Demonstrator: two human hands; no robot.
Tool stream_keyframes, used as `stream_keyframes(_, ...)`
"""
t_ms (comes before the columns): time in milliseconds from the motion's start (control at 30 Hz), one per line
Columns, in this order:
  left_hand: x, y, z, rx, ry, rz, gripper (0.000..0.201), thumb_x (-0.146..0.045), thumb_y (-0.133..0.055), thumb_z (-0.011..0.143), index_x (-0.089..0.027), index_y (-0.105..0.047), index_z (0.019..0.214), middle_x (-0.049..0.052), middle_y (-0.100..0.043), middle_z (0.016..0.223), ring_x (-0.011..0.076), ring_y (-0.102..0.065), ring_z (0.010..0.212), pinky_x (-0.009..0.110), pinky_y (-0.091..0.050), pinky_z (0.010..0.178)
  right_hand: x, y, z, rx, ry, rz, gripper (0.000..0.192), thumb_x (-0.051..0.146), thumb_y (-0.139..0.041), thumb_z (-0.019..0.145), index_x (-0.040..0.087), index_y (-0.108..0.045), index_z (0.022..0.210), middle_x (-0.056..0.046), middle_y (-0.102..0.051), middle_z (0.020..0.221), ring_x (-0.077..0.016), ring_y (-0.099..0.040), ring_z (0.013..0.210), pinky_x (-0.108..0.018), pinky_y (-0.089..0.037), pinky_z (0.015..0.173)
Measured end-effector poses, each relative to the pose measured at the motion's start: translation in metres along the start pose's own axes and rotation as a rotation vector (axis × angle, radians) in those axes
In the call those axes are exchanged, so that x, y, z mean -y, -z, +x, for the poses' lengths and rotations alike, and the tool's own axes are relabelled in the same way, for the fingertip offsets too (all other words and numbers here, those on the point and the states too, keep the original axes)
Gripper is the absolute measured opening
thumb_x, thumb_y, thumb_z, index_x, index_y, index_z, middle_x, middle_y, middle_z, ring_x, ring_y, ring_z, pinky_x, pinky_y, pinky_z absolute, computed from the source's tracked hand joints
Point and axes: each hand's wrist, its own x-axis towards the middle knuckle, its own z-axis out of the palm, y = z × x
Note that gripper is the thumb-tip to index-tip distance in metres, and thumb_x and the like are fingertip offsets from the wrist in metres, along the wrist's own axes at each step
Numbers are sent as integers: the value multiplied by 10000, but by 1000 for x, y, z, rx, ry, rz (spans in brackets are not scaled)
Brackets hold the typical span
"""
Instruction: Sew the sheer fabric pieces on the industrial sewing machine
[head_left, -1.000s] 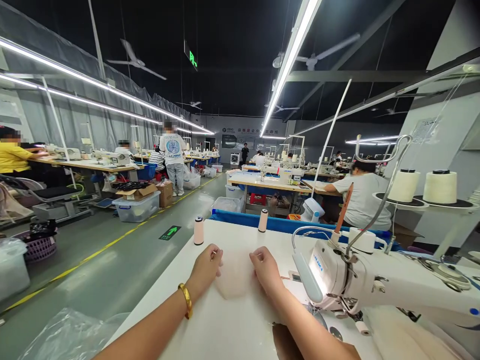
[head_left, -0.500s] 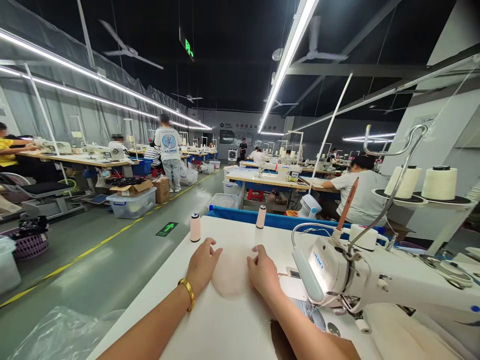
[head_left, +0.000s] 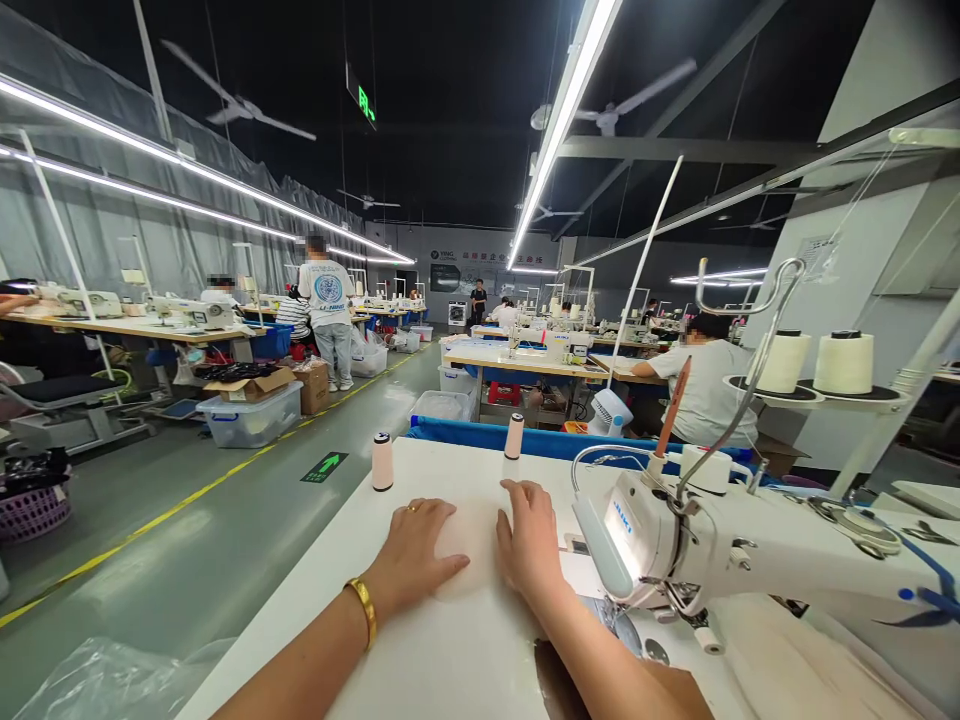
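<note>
A pale, almost skin-toned fabric piece (head_left: 471, 545) lies flat on the white surface (head_left: 420, 660), directly between the person's two hands and partly under them. The left hand (head_left: 412, 555) rests palm down with its fingers spread flat over the left part of the piece, gripping nothing; it wears a ring, and a gold bangle (head_left: 364, 610) sits on its wrist. The right hand (head_left: 531, 540) also lies open and palm down, pressing the right edge of the piece, its fingertips reaching toward the far side of the surface. The two hands are close together, with a bare strip of the fabric showing between them. Just to the right of the right hand stands one white sewing machine (head_left: 712, 550), its head and needle area very near that wrist. Past the hands, near the far edge of the surface, stand two small thread spools (head_left: 382, 461), upright and apart from each other, the right one almost straight beyond the right hand's fingertips. On a stand behind the machine sit two large cream thread cones (head_left: 844, 362), side by side. A crumpled clear plastic bag (head_left: 112, 680) lies low to the left, beside the surface.
</note>
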Motion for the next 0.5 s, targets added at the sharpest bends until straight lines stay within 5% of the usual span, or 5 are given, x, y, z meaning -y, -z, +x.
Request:
stream_keyframes(133, 0, 5, 0, 81, 18, 29, 669, -472, -702, 842, -253, -590, 1464, 108, -612, 1539, 384, -477, 1475, 590, -341, 1229, 4, 2, -1, 57, 193, -7, 399, -7, -518, 903, 254, -725, 1122, -92, -709, 1190, -300, -620, 1124, -427, -471, 924)
stream_keyframes(267, -3, 9, 4, 126, 54, 67, 755, -525, -678, 843, -263, -547, 1539, 103, -546, 1617, 391, -411, 1537, 600, -310, 1253, 8, 0, 0, 107, 261, -27, 425, -43, -565, 844, 254, -747, 1089, -83, -704, 1259, -285, -601, 1181, -417, -460, 954)
stream_keyframes(433, 6, 7, 9, 151, 20, 89, 783, -557, -614, 842, -232, -544, 1551, 118, -538, 1626, 397, -424, 1531, 607, -308, 1254, 16, 7, 7, 140, 93, -153, 211, 90, -604, 936, 143, -755, 1075, -236, -689, 1242, -401, -607, 1173, -548, -500, 921)
stream_keyframes(500, 20, 1, 12, 89, -17, 111, 769, -604, -577, 833, -224, -589, 1501, 130, -601, 1567, 407, -498, 1474, 588, -350, 1235, 22, 20, 9, 166, 43, -221, 131, 169, -665, 945, 153, -749, 1045, -207, -718, 1142, -377, -633, 1104, -528, -524, 906)
